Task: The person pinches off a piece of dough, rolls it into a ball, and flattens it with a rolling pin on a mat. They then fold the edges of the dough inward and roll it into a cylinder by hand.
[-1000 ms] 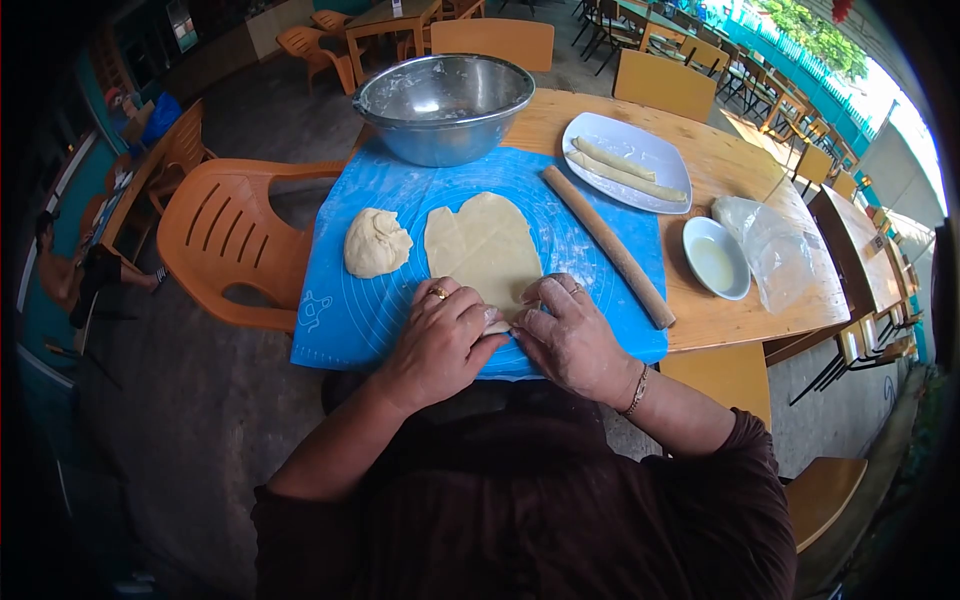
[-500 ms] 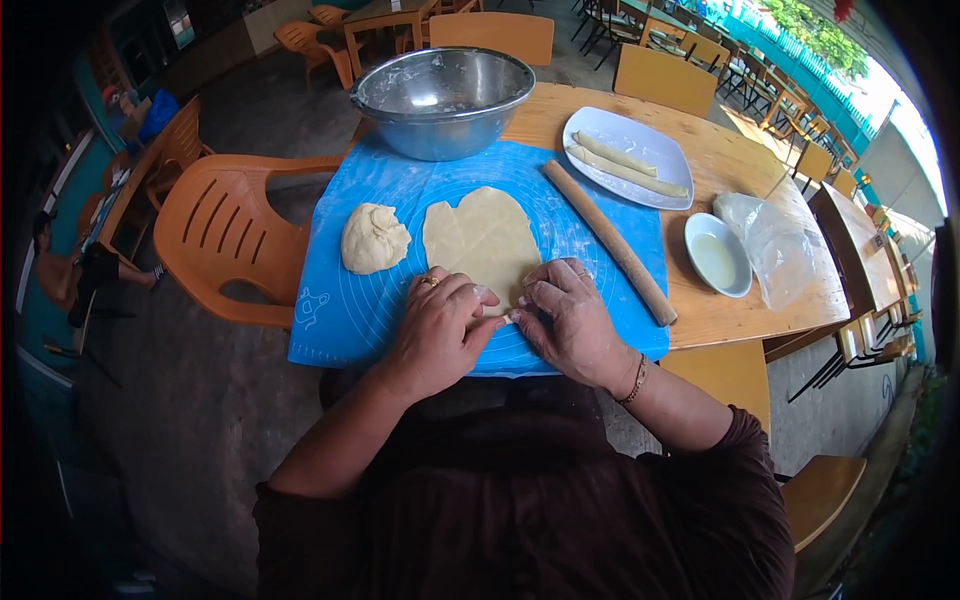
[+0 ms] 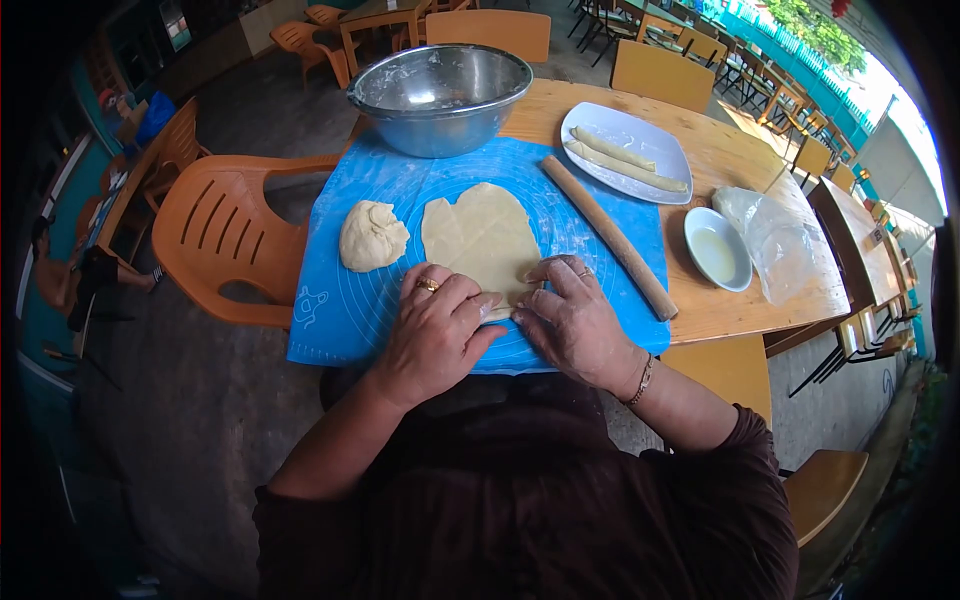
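Observation:
A flat, rolled-out sheet of dough lies on the blue silicone mat, its near edge turned up between my hands. My left hand has its fingers curled over the near left part of that edge, thumb against it. On the near right, my right hand pinches the folded dough edge with thumb and fingers. A round lump of dough sits left of the sheet. To the right lies a wooden rolling pin, placed at a slant.
A steel mixing bowl stands at the mat's far edge. Two dough rolls rest on a white plate. Farther right are a small bowl of pale liquid and a plastic bag. An orange chair adjoins the table's left side.
Both hands stay at the near edge of the dough; their fingers have shifted slightly, and the left thumb sits a little lower. The rest of the table looks the same.

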Demonstrator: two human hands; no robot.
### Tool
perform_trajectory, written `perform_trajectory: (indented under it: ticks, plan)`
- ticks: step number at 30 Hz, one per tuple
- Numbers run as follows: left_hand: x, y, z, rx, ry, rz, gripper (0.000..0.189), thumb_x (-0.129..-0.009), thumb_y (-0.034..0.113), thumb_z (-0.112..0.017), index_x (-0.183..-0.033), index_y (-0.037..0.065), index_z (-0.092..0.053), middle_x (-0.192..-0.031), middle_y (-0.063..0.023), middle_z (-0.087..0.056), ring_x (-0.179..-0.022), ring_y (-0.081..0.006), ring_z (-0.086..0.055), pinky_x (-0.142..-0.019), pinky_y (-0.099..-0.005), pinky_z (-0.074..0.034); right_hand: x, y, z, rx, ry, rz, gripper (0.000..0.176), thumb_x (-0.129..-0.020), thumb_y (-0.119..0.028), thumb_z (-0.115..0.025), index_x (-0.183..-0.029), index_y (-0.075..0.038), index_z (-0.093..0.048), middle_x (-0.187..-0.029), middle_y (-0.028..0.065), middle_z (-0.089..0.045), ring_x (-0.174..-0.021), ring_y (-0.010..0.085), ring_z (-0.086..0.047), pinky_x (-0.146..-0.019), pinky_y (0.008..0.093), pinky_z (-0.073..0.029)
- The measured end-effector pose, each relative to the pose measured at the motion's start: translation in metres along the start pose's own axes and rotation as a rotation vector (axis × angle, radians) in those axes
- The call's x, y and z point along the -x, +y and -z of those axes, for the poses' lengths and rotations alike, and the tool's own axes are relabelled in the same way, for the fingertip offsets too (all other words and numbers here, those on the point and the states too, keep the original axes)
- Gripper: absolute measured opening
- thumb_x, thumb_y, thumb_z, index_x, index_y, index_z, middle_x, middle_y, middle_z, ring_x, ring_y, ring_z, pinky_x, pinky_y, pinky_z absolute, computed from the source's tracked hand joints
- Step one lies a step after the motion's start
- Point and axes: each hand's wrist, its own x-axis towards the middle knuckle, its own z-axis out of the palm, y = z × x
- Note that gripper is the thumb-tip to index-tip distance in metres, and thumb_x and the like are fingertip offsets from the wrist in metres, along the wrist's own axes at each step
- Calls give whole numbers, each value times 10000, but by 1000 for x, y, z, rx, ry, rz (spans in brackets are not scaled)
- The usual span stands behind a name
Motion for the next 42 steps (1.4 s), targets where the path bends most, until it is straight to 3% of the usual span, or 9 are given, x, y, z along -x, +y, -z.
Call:
perform_trajectory:
  ticks: [6,10,13,15,18,26,29,42]
  plan:
    - [1,-8,-1,5,-141,-5,109,-761,123,-755,-810,46,-696,-852,-57,-602,-862,-245,-545,-844,-388,-398,0,1,-4,-26,-2,14,160,-770,-68,-741,-902,-20,-665,-1022,152,-572,-985,335,-553,-853,422,-468]
    - [1,-12,-5,43,-132,33,116,-749,118,-760,-813,47,-694,-868,-65,-602,-859,-250,-547,-837,-391,-398,-3,-3,-5,-14,21,3,131,-783,-75,-700,-897,-24,-661,-1006,150,-560,-981,329,-533,-843,424,-457]
    - [0,-7,-6,-10,-10,71,106,-749,120,-759,-806,57,-696,-863,-56,-603,-838,-244,-546,-824,-390,-397,-3,0,-8,-12,46,32,116,-784,-81,-699,-882,-25,-672,-1010,156,-563,-989,333,-538,-850,425,-460]
    - [-2,-2,1,-88,-48,-49,106,-756,127,-759,-812,58,-700,-867,-51,-606,-835,-238,-545,-837,-395,-393,-3,3,-8,-21,45,61,111,-783,-86,-697,-873,-26,-677,-1013,159,-564,-992,336,-541,-854,427,-461]
    - [1,-2,-4,-129,-44,-80,103,-762,127,-754,-818,57,-703,-866,-46,-606,-832,-237,-544,-850,-403,-387,-6,5,-8,29,36,63,147,-771,-93,-703,-901,-26,-697,-1024,163,-566,-1002,340,-546,-864,428,-462]
    - [-4,-5,-4,-127,-38,1,97,-753,115,-750,-815,54,-707,-893,-41,-620,-877,-237,-555,-904,-412,-379,3,-13,-2,180,-56,104,321,-838,-123,-624,-1125,18,-654,-1270,267,-531,-1229,437,-484,-1047,523,-384]
    - [-4,1,1,-119,-24,5,95,-746,113,-753,-804,52,-710,-909,-45,-627,-889,-240,-557,-916,-415,-378,3,-6,-5,158,-72,42,340,-827,-121,-690,-1156,-40,-665,-1320,220,-527,-1257,438,-473,-1064,523,-377]
    - [-7,-19,9,-62,-66,-9,146,-729,161,-785,-808,60,-715,-946,-39,-622,-958,-233,-557,-967,-430,-361,-4,-4,-15,158,-56,22,379,-846,-122,-671,-1214,-39,-637,-1316,221,-530,-1270,419,-470,-1083,511,-370]
